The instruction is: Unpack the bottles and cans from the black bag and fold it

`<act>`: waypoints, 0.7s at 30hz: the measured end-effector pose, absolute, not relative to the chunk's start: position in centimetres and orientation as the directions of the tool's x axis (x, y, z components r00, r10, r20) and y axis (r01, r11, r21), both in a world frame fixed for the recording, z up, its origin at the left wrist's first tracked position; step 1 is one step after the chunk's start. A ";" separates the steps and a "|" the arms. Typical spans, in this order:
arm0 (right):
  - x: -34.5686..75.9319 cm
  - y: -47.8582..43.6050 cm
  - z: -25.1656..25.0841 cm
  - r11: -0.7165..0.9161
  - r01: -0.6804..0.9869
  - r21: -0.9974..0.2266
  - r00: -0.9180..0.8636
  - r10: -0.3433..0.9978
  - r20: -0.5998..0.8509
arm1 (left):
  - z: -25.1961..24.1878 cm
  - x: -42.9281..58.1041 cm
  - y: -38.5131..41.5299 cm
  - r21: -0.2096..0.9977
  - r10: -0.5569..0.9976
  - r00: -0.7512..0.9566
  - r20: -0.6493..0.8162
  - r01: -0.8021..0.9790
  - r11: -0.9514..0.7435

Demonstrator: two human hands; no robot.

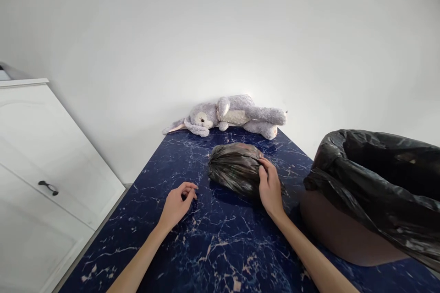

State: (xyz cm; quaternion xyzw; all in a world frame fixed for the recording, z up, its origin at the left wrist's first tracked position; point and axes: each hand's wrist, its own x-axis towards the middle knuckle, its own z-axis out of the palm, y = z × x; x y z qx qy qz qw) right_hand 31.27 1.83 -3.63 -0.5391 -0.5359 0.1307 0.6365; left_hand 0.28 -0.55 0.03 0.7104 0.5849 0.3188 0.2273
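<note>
A filled black plastic bag lies on its side on the dark blue marbled table, its gathered end pointing left. My right hand grips the bag's right end, with the thumb and fingers against the plastic. Left of the bag and apart from it, my left hand hovers close to the tabletop. Its fingers are loosely bent with a gap to the thumb, and nothing shows in them. What is inside the bag cannot be made out through the plastic.
A brown bin lined with a black bag stands at the right. Along the far edge of the table, a grey plush rabbit lies against the white wall. A white cabinet is at the left.
</note>
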 end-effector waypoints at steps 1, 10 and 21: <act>30.7 1.5 -3.6 0.394 0.404 -0.826 0.341 0.773 0.536 | 0.0 0.3 -0.6 0.699 0.975 0.110 0.192 0.682 -0.214; 28.6 -1.0 -2.1 0.613 0.425 -0.666 -0.123 0.768 0.628 | -0.3 0.2 -0.5 0.724 0.972 0.062 0.226 0.656 -0.211; 29.3 0.6 -3.6 0.480 0.470 -0.740 0.148 0.784 0.603 | -0.6 0.8 -0.9 0.694 0.900 -0.057 0.433 0.657 -0.292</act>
